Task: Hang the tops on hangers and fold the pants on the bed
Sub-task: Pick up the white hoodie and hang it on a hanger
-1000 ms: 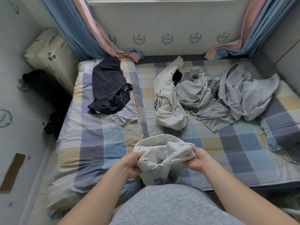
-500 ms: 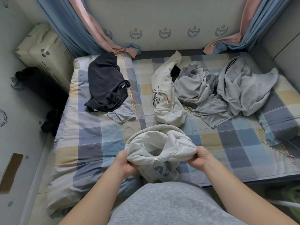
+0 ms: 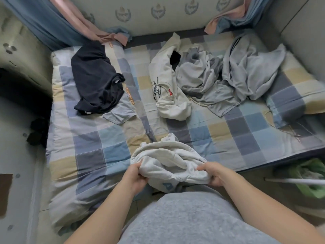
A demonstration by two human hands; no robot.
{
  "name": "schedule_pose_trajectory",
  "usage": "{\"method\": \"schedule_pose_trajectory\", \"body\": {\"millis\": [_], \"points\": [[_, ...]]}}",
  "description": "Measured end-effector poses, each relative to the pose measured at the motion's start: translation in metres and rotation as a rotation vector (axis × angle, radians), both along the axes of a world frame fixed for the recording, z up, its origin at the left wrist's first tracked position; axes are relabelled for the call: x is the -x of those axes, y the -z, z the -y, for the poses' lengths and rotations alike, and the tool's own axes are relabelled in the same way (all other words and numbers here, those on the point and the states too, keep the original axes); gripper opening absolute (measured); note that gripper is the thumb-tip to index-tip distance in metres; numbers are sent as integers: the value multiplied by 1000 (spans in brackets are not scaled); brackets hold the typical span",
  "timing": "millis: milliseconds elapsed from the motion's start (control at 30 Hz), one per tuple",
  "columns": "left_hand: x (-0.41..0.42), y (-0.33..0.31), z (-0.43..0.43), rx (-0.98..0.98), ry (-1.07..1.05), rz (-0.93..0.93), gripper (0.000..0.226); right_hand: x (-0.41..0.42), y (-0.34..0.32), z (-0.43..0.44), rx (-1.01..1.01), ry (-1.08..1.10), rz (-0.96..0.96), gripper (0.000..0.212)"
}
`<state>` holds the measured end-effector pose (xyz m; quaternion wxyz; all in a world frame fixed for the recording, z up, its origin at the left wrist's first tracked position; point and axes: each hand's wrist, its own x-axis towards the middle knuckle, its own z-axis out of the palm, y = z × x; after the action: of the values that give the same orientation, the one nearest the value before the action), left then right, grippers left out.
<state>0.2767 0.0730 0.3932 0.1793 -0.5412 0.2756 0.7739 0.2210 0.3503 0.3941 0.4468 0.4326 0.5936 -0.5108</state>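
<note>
hands meet low at the near edge of the bed (image 3: pixel 88 155), at about six o'clock from the middle of its checked cover. the left hand (image 3: pixel 133 176) has its fingers curled into one end of a bunched white garment (image 3: pixel 168 161). the right hand (image 3: pixel 213 173) grips the other end the same way, so the cloth sits gathered between them. a blue letter shows on the fold underneath. whether it is a top or pants i cannot tell from this bundle. its lower part hangs just above the person's grey shirt (image 3: pixel 184 217).

further up the bed, at ten o'clock, a dark top (image 3: pixel 96 80) lies crumpled, with a small pale blue-grey piece (image 3: pixel 119 115) just beside its lower edge. at twelve o'clock a cream top (image 3: pixel 168 92) with black script lies twisted, touching a heap of light grey clothes (image 3: pixel 207 80) at one o'clock. another grey garment (image 3: pixel 251 67) with a dark stripe overlaps that heap at two o'clock. blue and pink curtains (image 3: pixel 58 23) hang at the far corners. off the bed at four o'clock sits a green bag (image 3: pixel 309 175) with a white rod (image 3: pixel 295 181) across it.
</note>
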Motion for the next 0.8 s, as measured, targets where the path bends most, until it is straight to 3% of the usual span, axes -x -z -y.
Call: {"method": "schedule_pose_trajectory", "body": {"millis": [167,367,500,633,800], "points": [[11,5,-15,-84,-10,24,48,-30,4,-24,-83,276,-52,23],[37,-11,-63,-68,409,31,45,-73,-2,-75,-140,613,-123,41],[32,-25,-103,-42,720,-101,54,-115,-15,-105,-45,456,15,65],[6,-34,-139,-50,849,-174,64,-180,-19,-130,-81,291,121,57],[-60,-36,-185,34,921,-127,73,-280,-15,-156,-107,497,-83,50]]}}
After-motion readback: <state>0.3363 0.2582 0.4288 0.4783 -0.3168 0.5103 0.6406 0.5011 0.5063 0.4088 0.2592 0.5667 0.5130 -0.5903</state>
